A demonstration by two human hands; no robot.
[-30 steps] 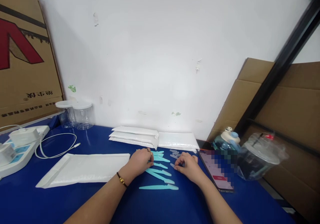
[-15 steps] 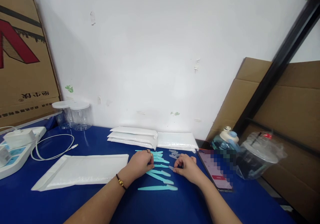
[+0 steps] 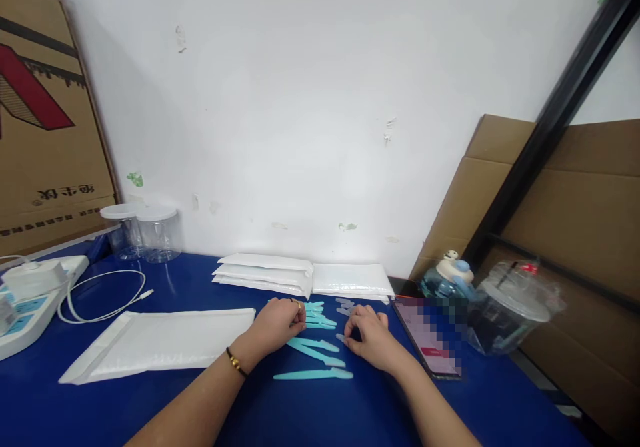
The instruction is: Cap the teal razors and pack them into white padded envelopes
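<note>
My left hand [image 3: 280,325] is closed over the left ends of several turquoise eyebrow razors [image 3: 315,314] heaped on the blue table. Its fingertips are pressed together and hide whatever may be between them. Just below it lie separate razors, among them a lower one [image 3: 313,374] set apart and pointing right. My right hand [image 3: 369,336] pinches a small clear blade cover [image 3: 341,337] between thumb and index finger, a little right of the razors. More clear covers [image 3: 344,306] are scattered behind those fingers.
A flat white padded envelope [image 3: 170,340] lies left, and stacked white envelopes [image 3: 265,270] stand by the wall. At right are a phone [image 3: 425,334], a bagged cup [image 3: 510,307] and a figurine [image 3: 447,277]. Lidded clear jars [image 3: 159,234] and a power strip [image 3: 30,307] are left.
The razor whose tip pointed at the clear cover no longer shows between my hands. My right hand still pinches the cover. The view has shifted slightly.
</note>
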